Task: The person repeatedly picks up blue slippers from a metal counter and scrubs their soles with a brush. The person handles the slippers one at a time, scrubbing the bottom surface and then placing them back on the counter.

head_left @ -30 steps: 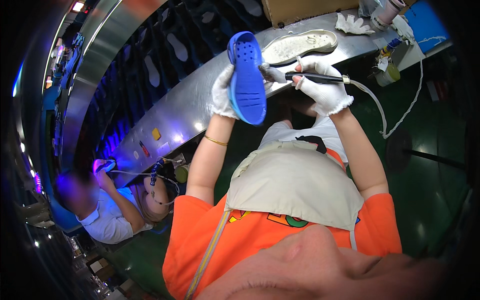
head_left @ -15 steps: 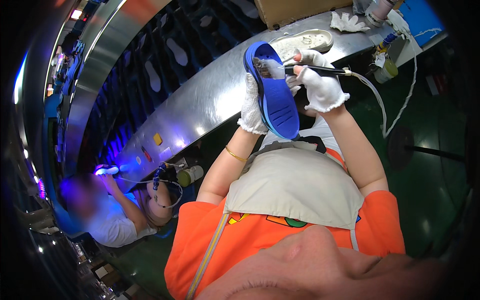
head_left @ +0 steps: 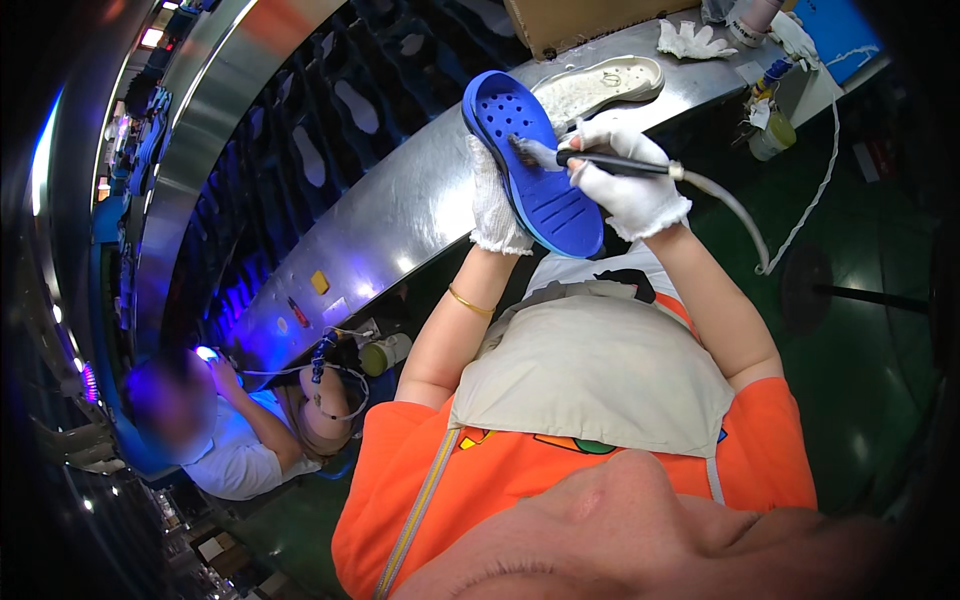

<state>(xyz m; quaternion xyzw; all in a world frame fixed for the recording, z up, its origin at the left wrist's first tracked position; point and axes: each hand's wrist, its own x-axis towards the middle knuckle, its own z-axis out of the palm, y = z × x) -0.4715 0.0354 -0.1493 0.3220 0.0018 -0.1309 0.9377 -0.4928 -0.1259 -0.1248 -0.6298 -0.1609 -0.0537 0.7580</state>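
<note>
Head view, looking down: a blue shoe sole (head_left: 532, 165) sits in the upper middle of the frame, its long axis slanting from upper left to lower right, tread side facing the camera. The gloved left hand (head_left: 497, 200) is closed around the sole's left edge, gripping it from behind. The gloved right hand (head_left: 628, 180), just right of the sole, is closed around a black-handled brush (head_left: 590, 160) with a hose trailing off to the right; the bristles touch the sole's middle. A white sole (head_left: 600, 85) lies on the metal counter (head_left: 400, 210) beyond.

White sole (head_left: 600, 85) and glove (head_left: 692, 40) crowd the ledge (head_left: 400, 210)
</note>
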